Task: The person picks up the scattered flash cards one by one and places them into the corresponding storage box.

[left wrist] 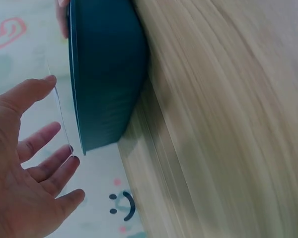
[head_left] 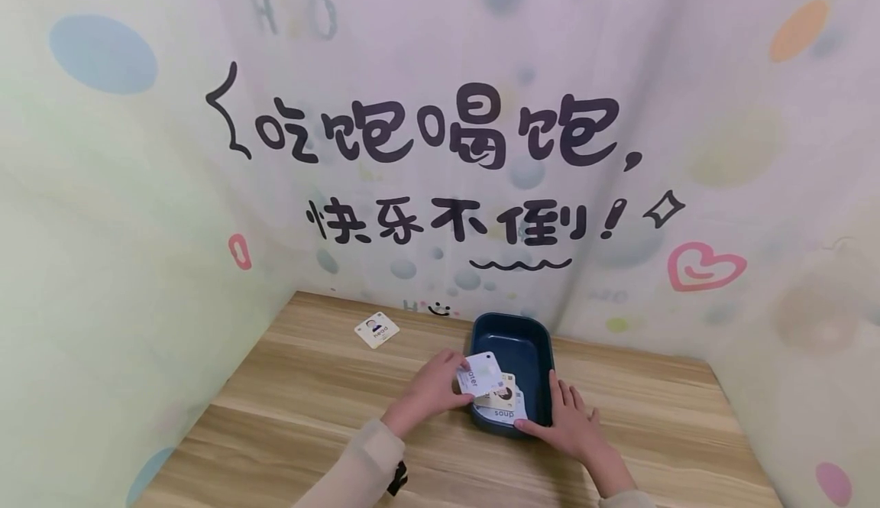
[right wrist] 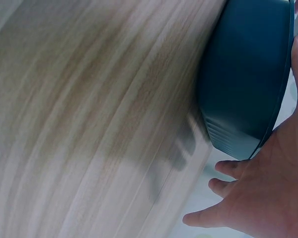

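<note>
My left hand (head_left: 435, 386) pinches a white card (head_left: 481, 375) by its left end, thumb on the near side and fingers on the far side. Only "ater" shows of the card's word. It is tilted over the left part of a dark blue rectangular bin (head_left: 516, 325), and the left wrist view catches it edge-on. Below it in the bin lie a cream card (head_left: 507, 393) with a picture and a pale card (head_left: 505, 415) reading "soup" upside down. My right hand (head_left: 576, 425) rests on the bin's right rim, fingers extended, thumb tip at the soup card's corner.
On the table's far left lies a card (head_left: 377, 330) reading "head", with a drawn person. The wood-grain table (head_left: 289, 409) meets a printed cloth backdrop (head_left: 440, 50) behind the bin, with more cloth at both sides.
</note>
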The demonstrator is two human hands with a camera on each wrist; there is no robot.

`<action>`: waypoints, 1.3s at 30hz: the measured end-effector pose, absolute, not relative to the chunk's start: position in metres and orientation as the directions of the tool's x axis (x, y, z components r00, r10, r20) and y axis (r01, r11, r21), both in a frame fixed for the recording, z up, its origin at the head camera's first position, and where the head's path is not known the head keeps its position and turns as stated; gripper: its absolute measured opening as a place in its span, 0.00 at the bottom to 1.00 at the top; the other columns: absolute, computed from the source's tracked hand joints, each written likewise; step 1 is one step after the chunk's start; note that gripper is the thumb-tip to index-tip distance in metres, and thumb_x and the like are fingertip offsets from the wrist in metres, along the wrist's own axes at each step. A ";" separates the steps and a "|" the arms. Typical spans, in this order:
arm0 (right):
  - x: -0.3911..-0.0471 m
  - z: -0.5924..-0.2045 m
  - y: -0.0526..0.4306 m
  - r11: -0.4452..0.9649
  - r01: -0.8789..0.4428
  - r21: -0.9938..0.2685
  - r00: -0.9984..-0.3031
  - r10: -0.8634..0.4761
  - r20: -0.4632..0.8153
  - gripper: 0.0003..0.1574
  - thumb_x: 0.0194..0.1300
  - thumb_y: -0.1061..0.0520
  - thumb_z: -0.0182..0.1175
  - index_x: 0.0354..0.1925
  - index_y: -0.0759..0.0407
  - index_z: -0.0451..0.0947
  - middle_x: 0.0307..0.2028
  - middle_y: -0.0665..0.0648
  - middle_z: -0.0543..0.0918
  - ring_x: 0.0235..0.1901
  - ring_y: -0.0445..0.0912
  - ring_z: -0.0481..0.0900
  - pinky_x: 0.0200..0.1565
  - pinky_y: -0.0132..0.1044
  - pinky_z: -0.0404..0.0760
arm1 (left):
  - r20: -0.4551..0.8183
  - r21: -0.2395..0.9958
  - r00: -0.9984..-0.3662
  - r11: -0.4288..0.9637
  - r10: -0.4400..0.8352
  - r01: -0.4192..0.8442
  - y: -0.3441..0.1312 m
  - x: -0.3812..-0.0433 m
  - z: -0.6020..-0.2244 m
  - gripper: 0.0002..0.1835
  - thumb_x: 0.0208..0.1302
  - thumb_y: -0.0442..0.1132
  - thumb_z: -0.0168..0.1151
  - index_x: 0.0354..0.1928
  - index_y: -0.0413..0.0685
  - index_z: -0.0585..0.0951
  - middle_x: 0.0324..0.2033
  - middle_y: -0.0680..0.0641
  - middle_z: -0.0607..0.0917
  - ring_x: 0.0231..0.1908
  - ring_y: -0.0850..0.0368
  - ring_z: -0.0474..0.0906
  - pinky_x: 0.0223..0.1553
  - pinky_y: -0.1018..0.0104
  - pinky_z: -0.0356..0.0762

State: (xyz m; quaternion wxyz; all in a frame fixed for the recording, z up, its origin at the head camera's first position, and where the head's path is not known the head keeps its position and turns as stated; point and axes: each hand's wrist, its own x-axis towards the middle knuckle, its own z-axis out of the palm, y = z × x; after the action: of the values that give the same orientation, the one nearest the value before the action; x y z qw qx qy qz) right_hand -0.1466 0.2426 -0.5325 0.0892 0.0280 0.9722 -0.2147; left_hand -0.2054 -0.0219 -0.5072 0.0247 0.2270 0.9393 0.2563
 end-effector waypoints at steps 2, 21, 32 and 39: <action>-0.147 -0.533 0.243 0.906 0.092 -0.413 -0.982 0.014 -0.186 0.79 0.52 0.20 0.62 0.78 0.64 0.37 0.73 0.79 0.53 0.73 0.76 0.47 0.64 0.83 0.42 | 0.063 0.499 -0.893 0.761 0.446 0.415 -0.017 -0.203 -0.507 0.27 0.55 0.51 0.75 0.54 0.50 0.78 0.58 0.45 0.78 0.57 0.50 0.76 0.60 0.54 0.78; -0.146 -0.533 0.243 0.910 0.085 -0.406 -0.985 0.014 -0.174 0.80 0.51 0.20 0.62 0.79 0.64 0.37 0.73 0.78 0.54 0.73 0.75 0.48 0.64 0.83 0.43 | 0.050 0.533 -0.956 0.802 0.289 0.271 -0.052 -0.239 -0.528 0.23 0.68 0.48 0.61 0.57 0.40 0.77 0.57 0.38 0.79 0.57 0.41 0.76 0.58 0.46 0.77; -0.147 -0.531 0.243 0.906 0.088 -0.415 -0.985 0.015 -0.174 0.79 0.51 0.21 0.63 0.78 0.64 0.38 0.73 0.79 0.55 0.73 0.75 0.49 0.63 0.83 0.41 | 0.035 0.378 -0.995 0.921 0.091 0.098 -0.120 -0.286 -0.538 0.31 0.64 0.46 0.65 0.58 0.26 0.72 0.51 0.31 0.77 0.51 0.36 0.77 0.55 0.45 0.77; -0.145 -0.533 0.243 0.903 0.083 -0.421 -0.988 0.018 -0.154 0.79 0.50 0.21 0.64 0.78 0.64 0.41 0.72 0.79 0.57 0.71 0.76 0.51 0.63 0.84 0.43 | -0.025 0.427 -0.999 0.904 0.026 0.013 -0.152 -0.294 -0.546 0.39 0.62 0.45 0.65 0.64 0.22 0.64 0.62 0.24 0.69 0.60 0.29 0.69 0.62 0.37 0.69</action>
State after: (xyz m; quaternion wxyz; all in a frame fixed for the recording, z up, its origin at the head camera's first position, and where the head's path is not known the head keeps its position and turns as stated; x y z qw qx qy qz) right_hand -0.1451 0.2426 -0.5333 0.0735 0.0259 0.9728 -0.2181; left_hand -0.2941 -0.1519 -0.5465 0.0151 0.0098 0.9756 0.2188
